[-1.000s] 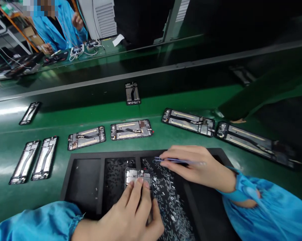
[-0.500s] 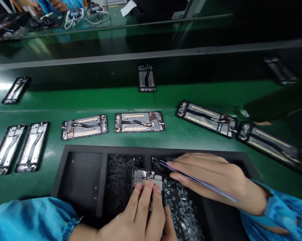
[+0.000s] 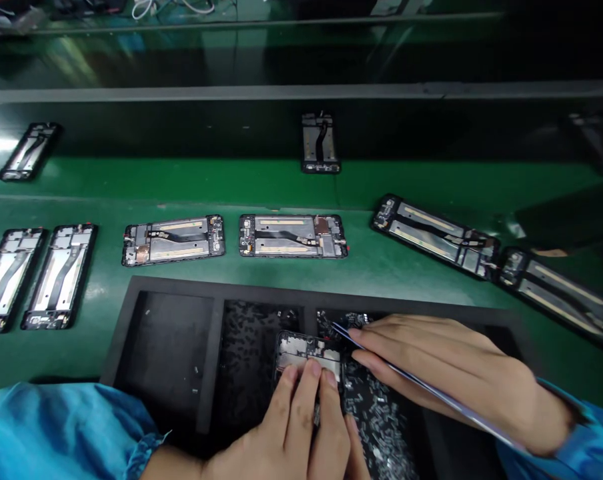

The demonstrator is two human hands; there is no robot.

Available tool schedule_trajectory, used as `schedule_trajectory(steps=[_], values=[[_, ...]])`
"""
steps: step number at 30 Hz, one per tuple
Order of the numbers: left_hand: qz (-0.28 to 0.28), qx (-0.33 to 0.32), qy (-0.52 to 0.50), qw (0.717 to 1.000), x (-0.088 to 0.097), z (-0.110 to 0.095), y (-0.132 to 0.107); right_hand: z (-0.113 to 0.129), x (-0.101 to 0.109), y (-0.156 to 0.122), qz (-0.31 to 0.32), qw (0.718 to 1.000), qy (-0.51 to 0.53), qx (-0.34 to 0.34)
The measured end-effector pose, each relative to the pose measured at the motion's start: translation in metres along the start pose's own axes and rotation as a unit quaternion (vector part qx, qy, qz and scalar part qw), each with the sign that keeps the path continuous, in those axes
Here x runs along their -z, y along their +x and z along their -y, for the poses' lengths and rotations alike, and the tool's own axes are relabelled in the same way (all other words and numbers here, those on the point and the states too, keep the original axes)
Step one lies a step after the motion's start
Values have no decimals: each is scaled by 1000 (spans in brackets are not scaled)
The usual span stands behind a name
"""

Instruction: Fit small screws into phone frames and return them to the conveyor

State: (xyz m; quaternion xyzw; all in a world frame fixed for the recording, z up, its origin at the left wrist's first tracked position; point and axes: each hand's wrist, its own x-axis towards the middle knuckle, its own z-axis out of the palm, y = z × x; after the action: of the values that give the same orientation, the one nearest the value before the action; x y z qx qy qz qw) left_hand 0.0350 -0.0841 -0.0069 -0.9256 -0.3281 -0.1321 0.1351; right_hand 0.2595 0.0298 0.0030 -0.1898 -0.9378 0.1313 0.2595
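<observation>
Head view: fingers of the left hand clasp the phone frame over the tray; the right hand's pinch tweezers, which could scratch the frame if they slip.

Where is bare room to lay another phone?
Green bench, behind the middle phones: between far-left phone and far central phone. Smaller patch: between middle phones and angled phones. Crowded: tray, with left hand on a held phone, right hand holding tweezers, loose parts.
</observation>
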Motion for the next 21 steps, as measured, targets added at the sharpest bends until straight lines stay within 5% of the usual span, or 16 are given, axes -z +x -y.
schedule_trajectory(steps=[12, 21], values=[[15, -3, -7, 1000, 1, -4, -3, 17, 2, 1, 39, 990, -113, 72], [3, -6, -9, 1000, 3, -2, -4, 28, 1, 2, 15, 994, -107, -5]])
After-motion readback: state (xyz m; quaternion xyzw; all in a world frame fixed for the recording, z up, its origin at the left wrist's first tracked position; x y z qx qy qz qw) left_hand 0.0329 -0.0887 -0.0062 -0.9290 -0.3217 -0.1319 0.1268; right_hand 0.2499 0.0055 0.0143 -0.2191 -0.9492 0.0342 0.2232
